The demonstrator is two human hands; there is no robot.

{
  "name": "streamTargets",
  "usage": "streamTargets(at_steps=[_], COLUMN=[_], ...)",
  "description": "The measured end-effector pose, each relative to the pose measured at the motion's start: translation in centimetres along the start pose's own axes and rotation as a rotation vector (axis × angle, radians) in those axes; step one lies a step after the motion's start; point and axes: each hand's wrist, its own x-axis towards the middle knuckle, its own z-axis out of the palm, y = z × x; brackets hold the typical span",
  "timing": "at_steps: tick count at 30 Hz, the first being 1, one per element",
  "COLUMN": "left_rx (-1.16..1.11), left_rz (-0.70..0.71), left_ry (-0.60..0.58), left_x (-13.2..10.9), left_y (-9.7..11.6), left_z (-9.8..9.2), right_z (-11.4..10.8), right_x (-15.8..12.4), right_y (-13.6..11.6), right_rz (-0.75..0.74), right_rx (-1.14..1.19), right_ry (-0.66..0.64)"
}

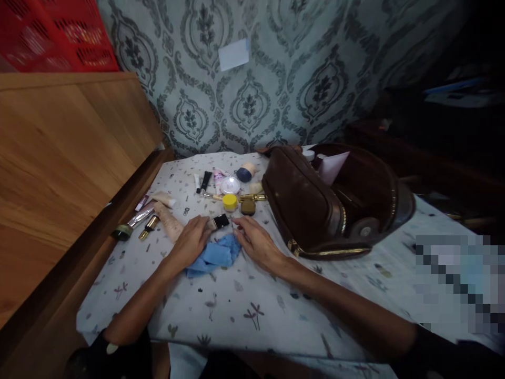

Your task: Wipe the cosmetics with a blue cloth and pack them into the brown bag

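My left hand (192, 238) is closed around a small bottle with a square black cap (221, 221), which points to the right. Just past the cap, my right hand (258, 243) has its fingers stretched out with nothing visible between them. A crumpled blue cloth (216, 255) lies under and between both hands. Beyond them are a yellow-lidded jar (229, 202), a dark-lidded jar (248, 207), a round clear-topped compact (230, 185) and several small tubes. Left of my left hand lie a beige tube (168, 220) and a gold-and-black lipstick (149, 227).
A brown leather bag (303, 195) stands unzipped to the right, with items inside. A wooden cabinet (71, 158) borders the table (221, 316) on the left, a red basket (59, 37) on top. Patterned wallpaper (248, 105) rises behind.
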Motion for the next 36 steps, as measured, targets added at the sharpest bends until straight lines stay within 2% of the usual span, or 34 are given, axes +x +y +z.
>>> streamTargets(at_steps=[6,9,12,19,22,25,28,31,34,36], left_rx=[-0.214,-0.205,-0.103,-0.138,-0.190,-0.275,-0.386,-0.476,-0.531,-0.528], left_rz=[0.145,0.064,-0.036,-0.010,0.015,0.033,0.017,-0.033,-0.053,0.000], left_ry=[-0.120,-0.086,-0.039,-0.071,-0.101,-0.156,-0.169,-0.149,-0.127,-0.161], left_x=[-2.9,-4.2,-5.0,-5.0,-4.9,-4.6,-4.2,-3.7,-3.1,-2.6], left_y=[2.6,2.5,2.2,3.1,3.9,4.7,5.5,6.6,7.4,7.5], left_z=[-1.9,-1.7,-1.1,-0.7,-0.7,-0.9,-0.9,-0.1,1.1,1.4], right_z=[1.2,0.9,0.5,-1.0,-2.1,-2.8,-2.9,-2.6,-2.3,-2.1], right_x=[0.9,0.6,0.5,-0.7,-2.1,-3.0,-3.0,-2.7,-2.7,-2.9], right_y=[0.7,0.9,0.7,-0.3,-0.1,0.3,0.5,0.6,0.5,0.4], right_rz=[-0.039,-0.084,-0.057,-0.014,0.049,0.132,0.246,0.337,0.403,0.442], right_rx=[0.050,0.064,0.064,0.103,0.248,0.491,0.754,0.939,1.010,1.049], right_ry=[-0.051,-0.119,-0.148,-0.154,-0.195,-0.209,-0.110,0.016,0.024,0.021])
